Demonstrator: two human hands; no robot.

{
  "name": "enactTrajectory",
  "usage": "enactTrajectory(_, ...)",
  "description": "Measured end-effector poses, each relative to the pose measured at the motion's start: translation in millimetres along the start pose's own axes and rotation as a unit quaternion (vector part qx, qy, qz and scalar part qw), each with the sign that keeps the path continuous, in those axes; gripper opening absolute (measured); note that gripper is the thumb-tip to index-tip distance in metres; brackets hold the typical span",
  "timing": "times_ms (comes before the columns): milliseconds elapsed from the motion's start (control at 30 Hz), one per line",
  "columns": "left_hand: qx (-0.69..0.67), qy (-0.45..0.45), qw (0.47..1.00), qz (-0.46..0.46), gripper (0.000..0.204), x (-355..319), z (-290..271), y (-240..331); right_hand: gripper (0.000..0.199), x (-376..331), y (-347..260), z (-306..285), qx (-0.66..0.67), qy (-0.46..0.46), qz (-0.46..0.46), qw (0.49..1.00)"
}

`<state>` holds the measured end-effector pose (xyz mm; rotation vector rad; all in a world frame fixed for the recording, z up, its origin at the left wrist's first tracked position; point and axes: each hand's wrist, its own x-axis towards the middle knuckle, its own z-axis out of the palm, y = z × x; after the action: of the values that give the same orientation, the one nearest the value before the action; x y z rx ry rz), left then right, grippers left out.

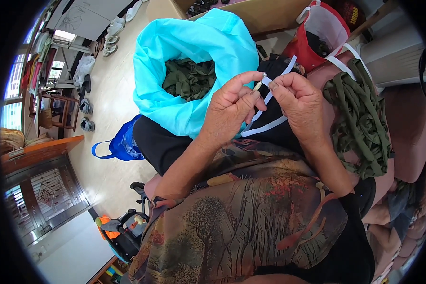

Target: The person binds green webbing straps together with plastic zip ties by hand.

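Note:
In front of my chest, my left hand (pixel 233 106) pinches a small pale pin-like piece (pixel 257 85) with a shiny metal tip between thumb and fingers. Close beside it my right hand (pixel 299 108) is closed on a flat white strip (pixel 266 124), which looks like elastic. The strip's end meets the pin-like piece; how they join is too small to tell. Its length loops down over my dark-clothed lap. Left of my hands stands a turquoise cloth bag (pixel 151 99), its top rolled back around dark green fabric (pixel 188 79).
Dark green fabric strips (pixel 359 118) lie on the pink sofa (pixel 407 137) to my right. A red bag (pixel 298 47) with white handles stands beyond. Another person's limbs (pixel 388 234) show at lower right. A blue bag (pixel 125 139) and a stroller (pixel 128 236) are left.

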<state>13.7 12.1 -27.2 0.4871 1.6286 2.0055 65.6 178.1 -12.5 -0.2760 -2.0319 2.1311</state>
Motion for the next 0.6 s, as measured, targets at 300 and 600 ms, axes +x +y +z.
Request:
enactTrajectory(300,-0.031,0.010,0.999,-0.041,0.034,-1.2,1.8,1.6,0.004,1.9,5.7,1.5,-0.034,-0.001,-0.035,0.999)
enactTrajectory(600,-0.043,0.004,0.997,-0.063,0.035,-0.6,3.1,2.9,0.002,1.3,3.0,-0.9,-0.008,-0.010,0.014,1.000)
